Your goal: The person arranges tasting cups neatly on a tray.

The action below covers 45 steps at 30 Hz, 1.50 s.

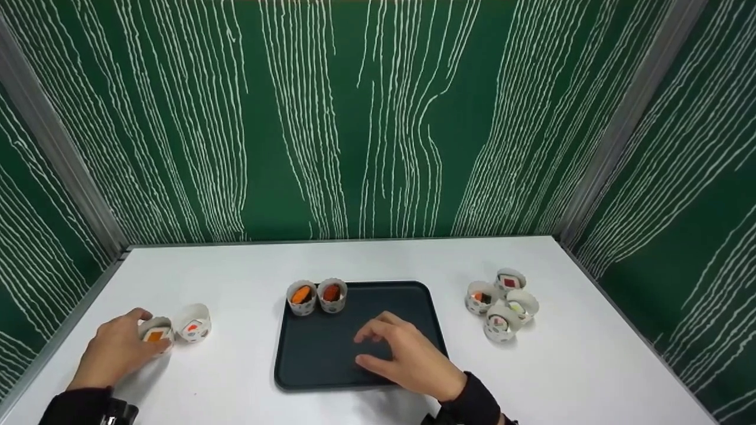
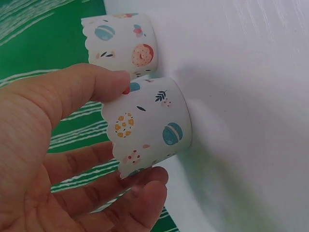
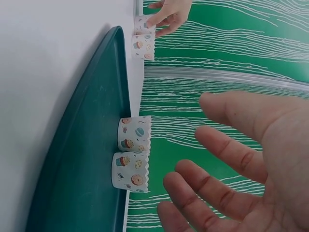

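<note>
At the table's left, my left hand (image 1: 121, 348) grips a white paper baking cup (image 2: 149, 121) around its scalloped rim, thumb on one side and fingers on the other. An orange-centred white sushi-like piece (image 1: 155, 336) sits in that cup. Right beside it stands a second paper cup (image 1: 194, 323) with a white and red piece inside. My right hand (image 1: 407, 357) hovers over the dark green tray (image 1: 331, 360), fingers loosely spread, holding nothing. Two paper cups, one with an orange-topped piece (image 1: 302, 294) and one with a red-topped piece (image 1: 332, 293), stand at the tray's far left corner.
Several more patterned cups (image 1: 499, 324) with small sushi-like pieces cluster on the white table (image 1: 567, 366), right of the tray. Green panels (image 1: 378, 118) with white wavy lines rise behind the table and along both sides.
</note>
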### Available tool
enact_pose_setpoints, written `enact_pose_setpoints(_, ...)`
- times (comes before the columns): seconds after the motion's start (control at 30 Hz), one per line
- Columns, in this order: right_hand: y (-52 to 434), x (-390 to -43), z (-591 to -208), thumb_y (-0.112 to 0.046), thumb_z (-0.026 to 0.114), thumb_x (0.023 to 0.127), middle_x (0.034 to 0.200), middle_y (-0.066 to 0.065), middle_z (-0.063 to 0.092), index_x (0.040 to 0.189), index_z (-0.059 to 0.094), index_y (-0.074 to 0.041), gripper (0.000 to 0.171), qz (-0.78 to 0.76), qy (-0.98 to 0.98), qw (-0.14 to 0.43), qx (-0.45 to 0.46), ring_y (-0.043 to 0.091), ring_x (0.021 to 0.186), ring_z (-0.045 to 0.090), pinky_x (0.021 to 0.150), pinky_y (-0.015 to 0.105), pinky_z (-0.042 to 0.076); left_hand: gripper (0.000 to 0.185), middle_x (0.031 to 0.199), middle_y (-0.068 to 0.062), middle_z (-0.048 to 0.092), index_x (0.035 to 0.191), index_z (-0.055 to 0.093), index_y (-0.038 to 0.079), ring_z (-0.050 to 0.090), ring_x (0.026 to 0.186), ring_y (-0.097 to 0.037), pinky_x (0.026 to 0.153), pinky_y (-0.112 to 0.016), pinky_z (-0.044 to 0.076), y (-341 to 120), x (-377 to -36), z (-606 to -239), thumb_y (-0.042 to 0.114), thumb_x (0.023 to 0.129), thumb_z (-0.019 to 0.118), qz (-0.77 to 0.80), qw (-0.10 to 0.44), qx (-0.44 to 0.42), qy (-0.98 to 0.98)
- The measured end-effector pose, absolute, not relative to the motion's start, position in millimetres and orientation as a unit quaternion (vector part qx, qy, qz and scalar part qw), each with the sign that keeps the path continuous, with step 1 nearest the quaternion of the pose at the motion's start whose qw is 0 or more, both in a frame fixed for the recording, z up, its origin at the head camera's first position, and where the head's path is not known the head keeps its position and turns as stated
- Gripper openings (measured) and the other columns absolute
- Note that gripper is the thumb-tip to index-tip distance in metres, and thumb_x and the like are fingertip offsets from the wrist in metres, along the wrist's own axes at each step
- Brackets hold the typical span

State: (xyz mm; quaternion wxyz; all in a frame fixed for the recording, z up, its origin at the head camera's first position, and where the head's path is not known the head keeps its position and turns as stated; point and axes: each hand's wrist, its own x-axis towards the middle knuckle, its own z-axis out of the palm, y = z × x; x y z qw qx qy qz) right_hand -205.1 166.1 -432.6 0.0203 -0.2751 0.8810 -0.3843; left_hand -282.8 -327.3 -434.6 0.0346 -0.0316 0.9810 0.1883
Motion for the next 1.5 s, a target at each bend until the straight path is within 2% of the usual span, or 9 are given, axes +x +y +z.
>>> enact_pose_setpoints(0.17,167,-205,-433,-0.039,0.070,0.105,0.125,0.002,0.066,0.127,0.069,-0.028,0.024,-0.391,0.878,0.016,-0.275,0.021,0.115,0.062,0.105,0.039,0.053,0.071,0.116,-0.038,0.066,0.132,0.054,-0.014,0.059,0.089,-0.039,0.071,-0.048,0.052,-329,-280,-436,0.032,0.087,0.085,0.189,0.012,-0.023,0.982)
enact_pose_setpoints(0.33,168,-204,-433,-0.040,0.069,0.105,0.126,0.001,0.066,0.128,0.068,-0.028,0.025,-0.393,0.878,0.018,-0.273,0.022,0.116,0.062,0.106,0.038,0.052,0.070,0.116,-0.037,0.066,0.131,0.054,-0.013,0.059,0.091,-0.040,0.076,-0.051,0.053,-329,-278,-432,0.032,0.088,0.085,0.189,0.022,-0.038,0.981)
enact_pose_setpoints(0.57,169,-205,-434,-0.039,0.070,0.105,0.124,-0.002,0.065,0.127,0.068,-0.028,0.024,-0.394,0.879,0.023,-0.267,0.022,0.115,0.062,0.105,0.039,0.052,0.069,0.115,-0.038,0.064,0.131,0.052,-0.014,0.058,0.089,-0.040,0.070,-0.043,0.053,-326,-273,-422,0.028,0.088,0.085,0.188,0.015,-0.057,0.980)
enact_pose_setpoints(0.77,169,-207,-433,-0.037,0.071,0.105,0.123,-0.005,0.065,0.128,0.068,-0.028,0.025,-0.391,0.880,0.022,-0.269,0.018,0.114,0.061,0.105,0.038,0.052,0.071,0.112,-0.038,0.064,0.131,0.053,-0.014,0.060,0.091,-0.043,0.077,-0.055,0.059,-317,-268,-407,0.028,0.086,0.087,0.182,-0.016,-0.052,0.982)
enact_pose_setpoints(0.93,173,-209,-431,-0.038,0.070,0.105,0.123,-0.006,0.065,0.128,0.068,-0.028,0.025,-0.384,0.883,0.009,-0.270,0.014,0.113,0.060,0.104,0.038,0.052,0.068,0.113,-0.037,0.065,0.132,0.056,-0.011,0.062,0.095,-0.044,0.080,-0.059,0.057,-295,-262,-393,0.028,0.086,0.088,0.195,-0.049,-0.020,0.979)
enact_pose_setpoints(1.27,175,-210,-429,-0.036,0.071,0.105,0.120,-0.007,0.067,0.129,0.069,-0.025,0.027,-0.378,0.886,-0.021,-0.269,0.010,0.109,0.061,0.100,0.033,0.053,0.057,0.112,-0.029,0.070,0.128,0.064,-0.004,0.066,0.098,-0.038,0.075,-0.052,0.057,-235,-246,-370,0.023,0.084,0.089,0.229,-0.093,0.077,0.966)
enact_pose_setpoints(1.5,175,-208,-428,-0.040,0.070,0.105,0.121,-0.004,0.065,0.132,0.067,-0.023,0.032,-0.385,0.883,-0.016,-0.267,0.012,0.111,0.062,0.101,0.039,0.055,0.053,0.112,-0.020,0.073,0.126,0.068,0.000,0.069,0.098,-0.032,0.076,-0.050,0.059,-191,-232,-361,0.018,0.082,0.091,0.266,-0.121,0.132,0.947)
